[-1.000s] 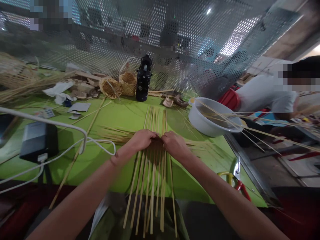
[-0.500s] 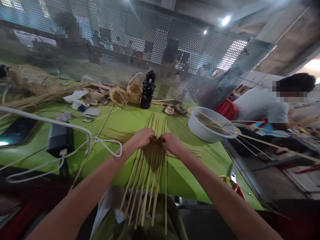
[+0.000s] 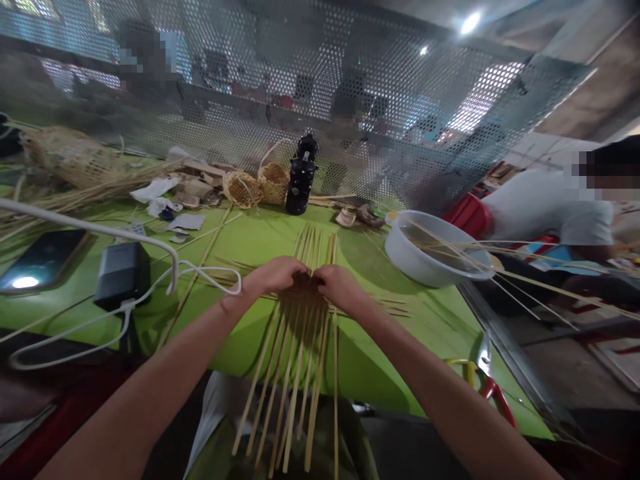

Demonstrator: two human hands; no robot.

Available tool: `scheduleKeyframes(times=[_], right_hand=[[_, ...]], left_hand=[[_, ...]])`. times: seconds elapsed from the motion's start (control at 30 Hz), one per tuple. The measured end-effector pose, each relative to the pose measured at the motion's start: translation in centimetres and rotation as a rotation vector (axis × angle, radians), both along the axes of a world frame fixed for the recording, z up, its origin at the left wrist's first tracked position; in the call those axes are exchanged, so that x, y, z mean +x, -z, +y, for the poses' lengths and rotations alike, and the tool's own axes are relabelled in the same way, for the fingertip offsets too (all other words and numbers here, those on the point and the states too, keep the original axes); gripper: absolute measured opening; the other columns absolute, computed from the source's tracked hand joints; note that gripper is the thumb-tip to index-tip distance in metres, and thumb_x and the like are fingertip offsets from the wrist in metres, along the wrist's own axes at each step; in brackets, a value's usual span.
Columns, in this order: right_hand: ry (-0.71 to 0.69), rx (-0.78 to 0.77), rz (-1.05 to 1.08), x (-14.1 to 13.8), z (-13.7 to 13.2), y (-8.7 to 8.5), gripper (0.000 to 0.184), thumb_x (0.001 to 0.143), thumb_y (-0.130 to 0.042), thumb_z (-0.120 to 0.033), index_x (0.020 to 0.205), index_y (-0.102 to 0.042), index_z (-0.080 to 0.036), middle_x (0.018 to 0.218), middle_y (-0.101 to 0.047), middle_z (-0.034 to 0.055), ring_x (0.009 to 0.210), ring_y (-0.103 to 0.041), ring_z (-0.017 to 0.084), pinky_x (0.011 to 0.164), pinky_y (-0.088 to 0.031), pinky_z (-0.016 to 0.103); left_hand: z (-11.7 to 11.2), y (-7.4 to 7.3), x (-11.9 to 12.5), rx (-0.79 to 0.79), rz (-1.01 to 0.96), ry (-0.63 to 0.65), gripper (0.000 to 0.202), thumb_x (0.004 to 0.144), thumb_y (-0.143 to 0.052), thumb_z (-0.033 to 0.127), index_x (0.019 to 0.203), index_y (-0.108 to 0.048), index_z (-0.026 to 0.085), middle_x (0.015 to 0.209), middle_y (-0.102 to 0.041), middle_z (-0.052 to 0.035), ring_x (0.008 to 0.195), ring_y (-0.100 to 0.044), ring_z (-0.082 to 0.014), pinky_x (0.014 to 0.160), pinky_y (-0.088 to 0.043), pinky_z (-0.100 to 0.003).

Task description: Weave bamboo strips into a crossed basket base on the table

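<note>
Bare left hand (image 3: pixel 286 275) and bare right hand (image 3: pixel 340 288) nearly touch, fingers curled over the crossing of long thin tan strips (image 3: pixel 301 360), dead centre; too shadowy for me to tell if they're clamped. Ends overhang the flat green table (image 3: pixel 240 230) at six o'clock, so any bump there could skew everything.

We take the black bottle (image 3: pixel 301 180), upright on the green table (image 3: pixel 255 233), as our reference. Just left of it we record two small woven baskets (image 3: pixel 273 183), one tilted; farther left, white paper scraps (image 3: pixel 155 190) and a larger openwork basket (image 3: pixel 75 159). Well left and nearer than the bottle, we find a phone (image 3: pixel 45 261) beside a black box-shaped device (image 3: pixel 123 275). To its right we note a white tub (image 3: pixel 417 263) and, nearer, scissors (image 3: pixel 485 365). Behind it stands a perforated screen (image 3: pixel 250 110).
</note>
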State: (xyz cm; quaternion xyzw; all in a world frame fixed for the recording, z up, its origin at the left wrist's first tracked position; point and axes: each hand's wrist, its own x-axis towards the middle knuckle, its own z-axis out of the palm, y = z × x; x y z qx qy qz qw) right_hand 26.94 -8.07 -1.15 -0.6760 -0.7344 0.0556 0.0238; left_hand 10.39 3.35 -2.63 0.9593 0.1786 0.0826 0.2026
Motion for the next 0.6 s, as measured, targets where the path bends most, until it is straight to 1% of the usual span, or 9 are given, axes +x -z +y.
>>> scheduleKeyframes(times=[0.13,0.23,0.3,0.37,0.43,0.6], right_hand=[[0.025,-0.037,-0.076,-0.9,0.2,-0.9,0.024,0.087,-0.056,-0.009,0.098,-0.077,-0.016,0.095,-0.077,0.0118,0.090,-0.069,0.021,0.077,-0.044,0.027],[0.030,-0.062,-0.135,-1.6,0.1,-1.6,0.027,0.092,-0.053,-0.009,0.102,-0.077,-0.015,0.096,-0.077,0.0145,0.090,-0.070,0.023,0.075,-0.044,0.028],[0.016,-0.075,-0.168,-2.0,0.0,-1.7,0.028,0.094,-0.051,-0.009,0.103,-0.077,-0.013,0.096,-0.076,0.0155,0.089,-0.071,0.024,0.075,-0.045,0.029],[-0.002,-0.074,-0.194,-2.3,-0.3,-1.6,0.026,0.094,-0.052,-0.009,0.105,-0.076,-0.011,0.096,-0.076,0.0164,0.091,-0.070,0.024,0.077,-0.046,0.029],[-0.021,-0.062,-0.211,-2.5,-0.6,-1.3,0.025,0.095,-0.053,-0.009,0.107,-0.075,-0.009,0.097,-0.075,0.0170,0.096,-0.068,0.024,0.080,-0.046,0.029],[-0.024,-0.034,-0.233,-2.8,-1.4,-0.4,0.026,0.097,-0.050,-0.009,0.111,-0.072,-0.008,0.101,-0.073,0.0166,0.101,-0.064,0.024,0.083,-0.047,0.030]], left_hand=[[0.2,-0.2,0.0,-0.083,0.034,0.035,0.041,0.068,-0.054,0.006,0.094,-0.080,0.024,0.099,-0.080,-0.0027,0.090,-0.071,-0.0204,0.082,-0.049,-0.026],[0.2,-0.2,0.0,-0.135,0.012,0.030,0.038,0.071,-0.057,0.008,0.096,-0.080,0.025,0.096,-0.080,-0.0016,0.088,-0.071,-0.0201,0.081,-0.049,-0.025],[0.1,-0.2,-0.1,-0.147,-0.005,0.043,0.036,0.074,-0.059,0.011,0.099,-0.080,0.025,0.095,-0.080,-0.0013,0.088,-0.070,-0.0201,0.081,-0.048,-0.025],[0.0,-0.2,-0.2,-0.123,-0.009,0.066,0.034,0.076,-0.059,0.011,0.101,-0.079,0.024,0.099,-0.080,-0.0026,0.090,-0.071,-0.0204,0.081,-0.048,-0.025],[-0.2,-0.2,-0.3,-0.071,0.001,0.087,0.037,0.077,-0.057,0.009,0.104,-0.078,0.023,0.105,-0.079,-0.0045,0.095,-0.071,-0.0212,0.083,-0.048,-0.026],[-0.3,0.3,-0.7,0.022,0.016,0.064,0.048,0.079,-0.050,0.004,0.115,-0.075,0.023,0.113,-0.077,-0.0068,0.107,-0.069,-0.0227,0.090,-0.049,-0.029]])
